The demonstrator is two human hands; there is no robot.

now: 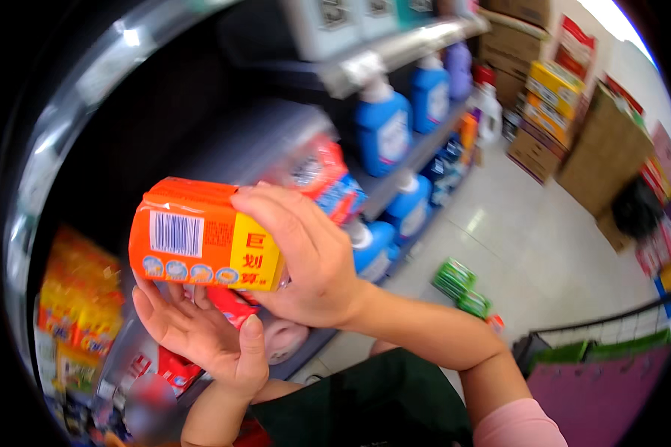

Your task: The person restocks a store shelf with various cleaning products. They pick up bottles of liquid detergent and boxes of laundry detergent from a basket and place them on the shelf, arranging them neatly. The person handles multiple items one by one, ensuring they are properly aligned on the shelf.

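Note:
My right hand (319, 257) grips one end of an orange and yellow plastic-wrapped pack (182, 234), raised in front of a shelf. A barcode and a row of round blue pictures face me on the pack's side. Beneath it is my left hand (212, 341), palm up with the thumb spread away. Its fingertips run behind the pack's lower edge, so I cannot tell whether they touch it. Just behind my right hand sits a red and blue packet (330, 179) on the shelf. A red packet (232, 306) shows between my hands.
Blue pump bottles (386, 131) stand along the metal shelving (408, 162). Green packs (456, 279) lie on the tiled floor (425, 318). Cardboard boxes (604, 151) line the right side, above a wire basket (604, 324). Yellow-orange bags (78, 296) are at far left.

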